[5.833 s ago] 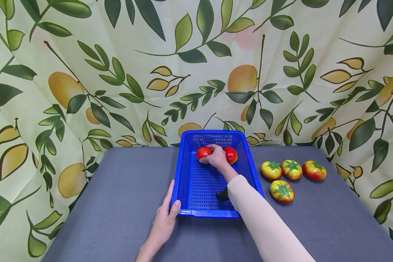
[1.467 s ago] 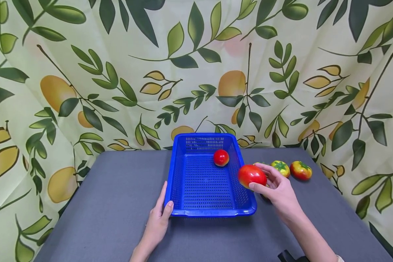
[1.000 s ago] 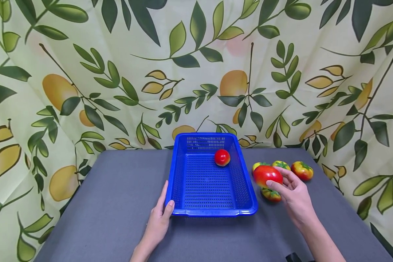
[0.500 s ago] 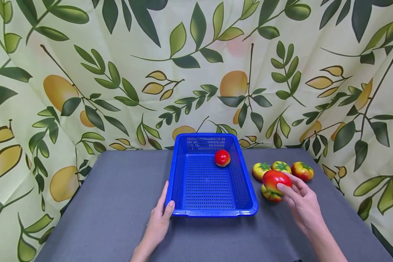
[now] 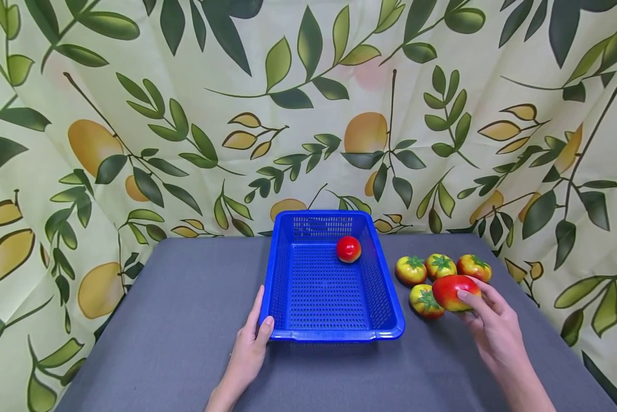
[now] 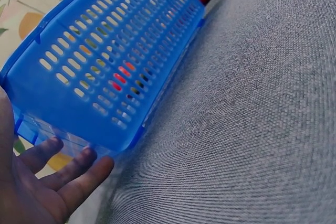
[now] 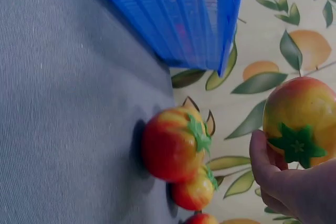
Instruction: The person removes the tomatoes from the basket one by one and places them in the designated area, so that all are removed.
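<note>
My right hand (image 5: pixel 496 326) grips a tomato (image 5: pixel 454 292), thumb on its side and red underside tilted up, raised above the table to the right of the basket. In the right wrist view the held tomato (image 7: pixel 300 121) shows a yellow-red skin and a green star-shaped top. My left hand (image 5: pixel 247 343) holds the near left corner of a blue plastic basket (image 5: pixel 334 334), thumb at the rim and fingers along the outside. One red tomato (image 5: pixel 349 249) lies inside the basket toward the back right.
Several yellow-red tomatoes with green tops, one tomato (image 5: pixel 411 270) among them, lie on the grey table (image 5: pixel 184 320) right of the basket. A leaf-patterned cloth (image 5: pixel 313 114) hangs behind and at both sides.
Earlier, two red tomatoes lay in the basket with the right hand on one. That hand has lifted it out and carried it rightward over the other tomatoes. The left hand stays at the corner.
</note>
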`<state>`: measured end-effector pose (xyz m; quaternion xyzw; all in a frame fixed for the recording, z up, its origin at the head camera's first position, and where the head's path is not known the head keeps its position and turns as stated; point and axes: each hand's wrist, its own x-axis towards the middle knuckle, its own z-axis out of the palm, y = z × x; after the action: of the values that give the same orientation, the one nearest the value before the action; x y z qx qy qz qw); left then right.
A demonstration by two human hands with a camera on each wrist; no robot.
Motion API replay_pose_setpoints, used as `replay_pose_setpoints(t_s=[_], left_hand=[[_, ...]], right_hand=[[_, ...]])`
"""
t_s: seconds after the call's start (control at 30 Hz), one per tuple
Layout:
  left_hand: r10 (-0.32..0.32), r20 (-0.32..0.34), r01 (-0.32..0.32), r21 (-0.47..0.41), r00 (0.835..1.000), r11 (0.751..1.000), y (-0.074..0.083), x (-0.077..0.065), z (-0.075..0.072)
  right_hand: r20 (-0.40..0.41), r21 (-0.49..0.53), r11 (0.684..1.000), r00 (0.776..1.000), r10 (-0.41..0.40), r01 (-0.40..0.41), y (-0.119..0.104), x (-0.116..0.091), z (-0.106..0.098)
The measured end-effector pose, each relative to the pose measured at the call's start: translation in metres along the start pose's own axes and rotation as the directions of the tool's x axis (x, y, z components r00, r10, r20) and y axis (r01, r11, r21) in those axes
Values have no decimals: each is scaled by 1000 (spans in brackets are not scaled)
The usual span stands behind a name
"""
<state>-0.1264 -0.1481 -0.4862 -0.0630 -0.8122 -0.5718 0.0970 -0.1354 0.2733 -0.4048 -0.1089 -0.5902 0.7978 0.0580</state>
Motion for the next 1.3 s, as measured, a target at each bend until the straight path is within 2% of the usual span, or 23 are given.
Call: replay_pose_setpoints(t_s=[0.2,0.27,0.33,0.4,0.43,0.5,0.57,0.8,0.93,1.13,1.3], left_hand=[[4,3,-4,7,1000,1000,-1,0,0],[10,-2,-10,11,1000,1000,-1,0,-1],[15,-10,-15,16,1000,1000,-1,0,-1],[18,-14,-18,19,1000,1000,-1,0,-2],[18,-16,-18,18,1000,1000,-1,0,-2],[14,-14,-14,12,1000,1000,-1,0,-2],[10,-10,-10,4,1000,1000,-1,0,-2],[22,-8,-22,13,1000,1000,0,1,0],[28,-15,-28,14,999,1000,0,1,-1],[20,-11,-20,20,1000,1000,-2,-1,0],[32,-13,-32,23,999,999,0,0,0]], right_hand=[[-68,-73,997,998,-5,0,2,6,-15],[-105,-192,981,994,-38,17,2,9,-20],[-142,-361,932,986,-85,28,3,13,-24],[-171,-532,846,976,-137,26,3,17,-28],[-182,-611,791,970,-161,17,4,19,-30],[-174,-695,719,966,-191,17,5,24,-34],[-153,-743,668,967,-203,23,7,27,-40],[4,-830,548,984,-176,101,13,37,-65],[54,-850,514,990,-134,116,16,44,-74],[42,-879,474,999,-35,53,15,56,-75],[73,-877,473,996,-44,85,17,63,-77]])
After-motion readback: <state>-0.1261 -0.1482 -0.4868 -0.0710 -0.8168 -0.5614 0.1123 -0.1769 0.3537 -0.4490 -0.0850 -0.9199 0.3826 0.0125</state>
